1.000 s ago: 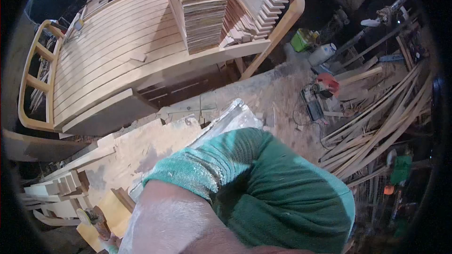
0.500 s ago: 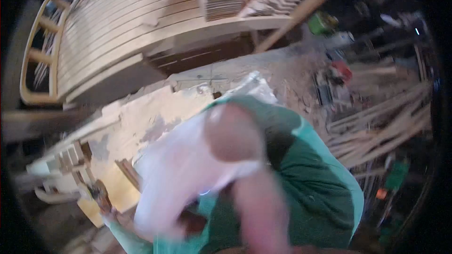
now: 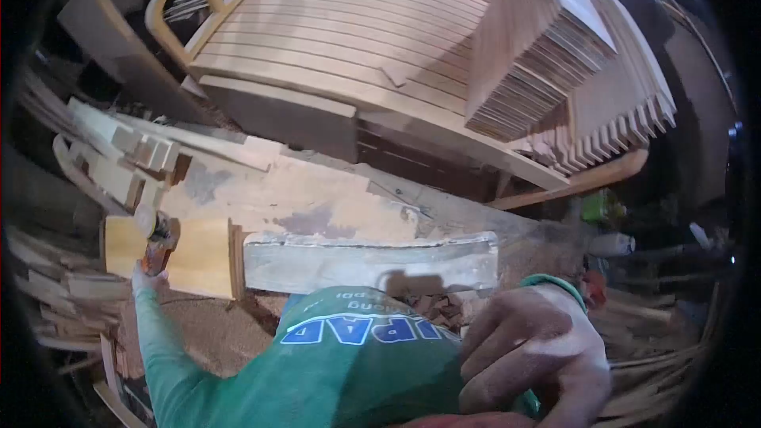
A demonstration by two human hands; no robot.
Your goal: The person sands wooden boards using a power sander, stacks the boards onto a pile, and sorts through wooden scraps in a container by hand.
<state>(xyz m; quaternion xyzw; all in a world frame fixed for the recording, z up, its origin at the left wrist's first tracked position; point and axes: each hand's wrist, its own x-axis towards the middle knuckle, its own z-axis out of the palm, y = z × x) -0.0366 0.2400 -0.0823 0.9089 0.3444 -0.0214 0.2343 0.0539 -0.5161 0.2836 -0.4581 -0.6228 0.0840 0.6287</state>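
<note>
A slatted wooden bench point(image 3: 341, 40) is carrying stacked boards point(image 3: 539, 55). Below, a pale plank point(image 3: 372, 263) is lying beside a yellow wood block point(image 3: 198, 257). The right hand point(image 3: 535, 357) is hanging loosely curled, holding nothing. The left hand point(image 3: 147, 273) is gripping a small tool point(image 3: 154, 236) on the block.

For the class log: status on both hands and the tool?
Left hand gripping sander on wood panel. Right hand bare, near chest. Plank lies beside panel.
</note>
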